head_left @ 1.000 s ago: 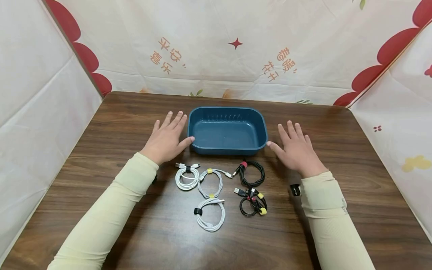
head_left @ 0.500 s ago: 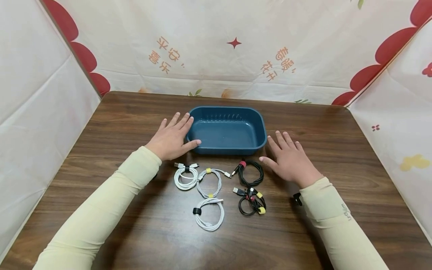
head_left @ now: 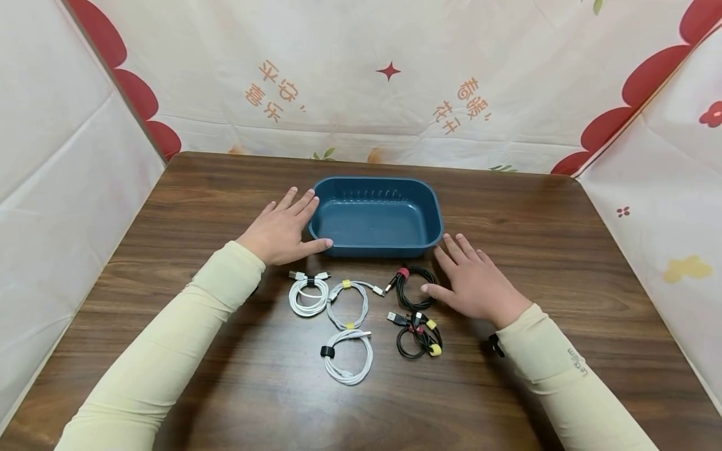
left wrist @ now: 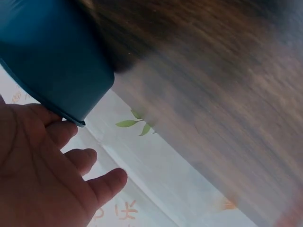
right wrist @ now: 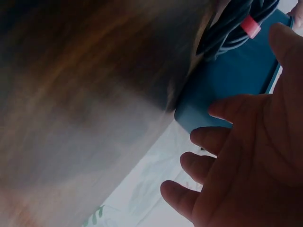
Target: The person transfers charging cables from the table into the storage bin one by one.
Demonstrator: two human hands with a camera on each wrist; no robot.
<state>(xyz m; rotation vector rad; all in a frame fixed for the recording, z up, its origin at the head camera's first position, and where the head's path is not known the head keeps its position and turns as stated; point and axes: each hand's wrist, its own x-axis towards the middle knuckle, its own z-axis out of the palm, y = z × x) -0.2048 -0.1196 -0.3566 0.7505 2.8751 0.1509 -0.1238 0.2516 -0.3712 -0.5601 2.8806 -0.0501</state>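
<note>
A blue plastic bin (head_left: 375, 252) stands at the middle of the table. At its left end is my left hand (head_left: 282, 237), fingers spread over the rim and thumb at the front left corner; the left wrist view shows fingertips at the rim, contact unclear. My right hand (head_left: 478, 285) is off the bin's front right corner, fingers extended and holding nothing. Its thumb overlaps a coiled black cable (head_left: 410, 302) with a red tie. Nearer lies another black cable (head_left: 412, 356) with yellow ties. Three white coiled cables lie left of these: one (head_left: 307, 311), one with yellow ties (head_left: 365, 307), one with a black tie (head_left: 369, 360).
The brown wooden table (head_left: 271, 401) ends at a printed fabric curtain (head_left: 350, 94) at the back. White fabric walls flank it on the left (head_left: 51, 188) and right (head_left: 665, 188).
My right hand has moved toward me and leftward, from beside the bin to over the black cable. My left hand has shifted slightly right, onto the bin's left rim.
</note>
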